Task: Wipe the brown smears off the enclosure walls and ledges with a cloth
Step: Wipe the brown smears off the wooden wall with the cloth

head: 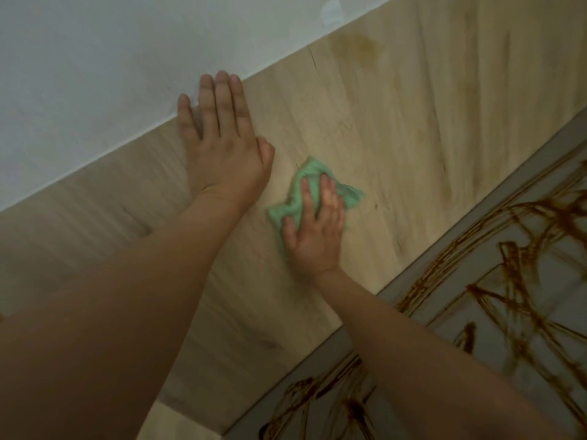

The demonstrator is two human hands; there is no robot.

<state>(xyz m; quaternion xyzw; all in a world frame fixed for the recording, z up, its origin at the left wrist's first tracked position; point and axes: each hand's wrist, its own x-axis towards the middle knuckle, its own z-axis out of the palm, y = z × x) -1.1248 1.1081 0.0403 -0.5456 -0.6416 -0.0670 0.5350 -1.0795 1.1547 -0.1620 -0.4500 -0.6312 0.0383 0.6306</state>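
- cloth (292,203), green and bunched, lies on the wood-grain panel (397,138), pressed flat beneath the right hand (317,230); its fingers (327,192) lie spread and nearly straight over the fabric, not curled round it.
- left hand (225,144) rests flat and empty on the same panel, fingertips (222,79) reaching the seam with the white wall (95,74); it makes a good brace, worth leaning on so the wiping arm can bear down.
- the two hands are near each other, not touching.
- the wood around the cloth looks nearly clean; a faint yellowish stain (359,46) sits well up the panel to the right, so strokes should probably run that way, along the grain.
- thick brown smears (524,281) cover the grey framed panels (476,344) at lower right, untouched by the look of them; most of the work seems to lie there.
- fold the cloth to a fresh face before meeting those, i'd judge, or the brown will spread rather than lift.
- frame corners likely need a fingertip pushed through the cloth.
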